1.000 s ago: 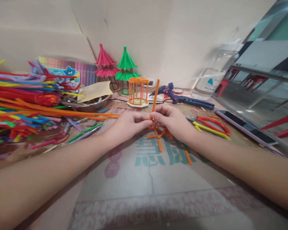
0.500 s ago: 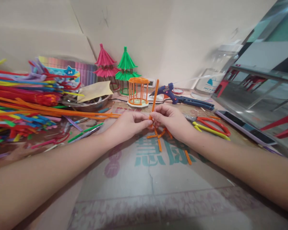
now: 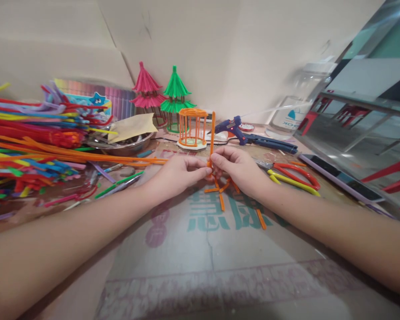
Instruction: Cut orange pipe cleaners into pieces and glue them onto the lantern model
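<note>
Orange stem (image 3: 212,133), now nearer upright, pinched by the right hand (image 3: 242,171); its angle appears under adjustment. Left hand (image 3: 180,174) touches its base, hold unclear.

Phone (image 3: 342,178): flat, dark-screened, near the right edge
Bottle (image 3: 285,118): clear, labelled, by the wall (image 3: 186,40)
Markers (image 3: 118,100): multicoloured row, left
Stools (image 3: 355,113): red, far right

The strip (image 3: 212,134) is orange (the cage (image 3: 192,112), too).
</note>
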`<action>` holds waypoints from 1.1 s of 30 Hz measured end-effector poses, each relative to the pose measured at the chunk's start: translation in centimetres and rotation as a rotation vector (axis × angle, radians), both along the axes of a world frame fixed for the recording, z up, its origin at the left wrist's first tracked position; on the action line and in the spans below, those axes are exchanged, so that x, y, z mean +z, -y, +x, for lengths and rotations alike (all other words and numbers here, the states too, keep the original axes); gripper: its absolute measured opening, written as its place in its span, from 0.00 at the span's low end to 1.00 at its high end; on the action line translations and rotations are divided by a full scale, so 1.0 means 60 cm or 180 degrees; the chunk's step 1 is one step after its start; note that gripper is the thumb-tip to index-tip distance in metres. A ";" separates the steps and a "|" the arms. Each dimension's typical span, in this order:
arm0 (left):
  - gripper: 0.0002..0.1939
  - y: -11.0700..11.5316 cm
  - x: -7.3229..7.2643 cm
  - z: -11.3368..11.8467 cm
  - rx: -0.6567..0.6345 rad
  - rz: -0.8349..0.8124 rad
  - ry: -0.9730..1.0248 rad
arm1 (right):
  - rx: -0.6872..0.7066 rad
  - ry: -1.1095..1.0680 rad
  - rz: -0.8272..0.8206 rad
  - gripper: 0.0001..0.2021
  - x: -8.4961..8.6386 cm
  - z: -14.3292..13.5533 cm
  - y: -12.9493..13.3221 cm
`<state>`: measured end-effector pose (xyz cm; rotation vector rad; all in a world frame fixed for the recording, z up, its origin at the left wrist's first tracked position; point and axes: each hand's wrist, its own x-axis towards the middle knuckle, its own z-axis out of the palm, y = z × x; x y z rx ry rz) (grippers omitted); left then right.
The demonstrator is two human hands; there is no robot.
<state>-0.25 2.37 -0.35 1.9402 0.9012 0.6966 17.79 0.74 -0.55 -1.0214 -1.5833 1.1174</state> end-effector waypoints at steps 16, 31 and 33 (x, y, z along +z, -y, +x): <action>0.12 0.005 0.005 0.002 0.0048 0.0030 0.0043 | -0.0083 0.0362 -0.0101 0.16 0.011 -0.002 0.009; 0.09 0.007 0.005 0.003 0.0099 -0.0143 0.0098 | -0.0110 0.0208 0.0494 0.12 0.023 0.012 -0.003; 0.10 0.007 0.004 0.003 0.0127 -0.0222 0.0115 | -0.0184 0.0415 0.0673 0.11 0.046 0.035 -0.004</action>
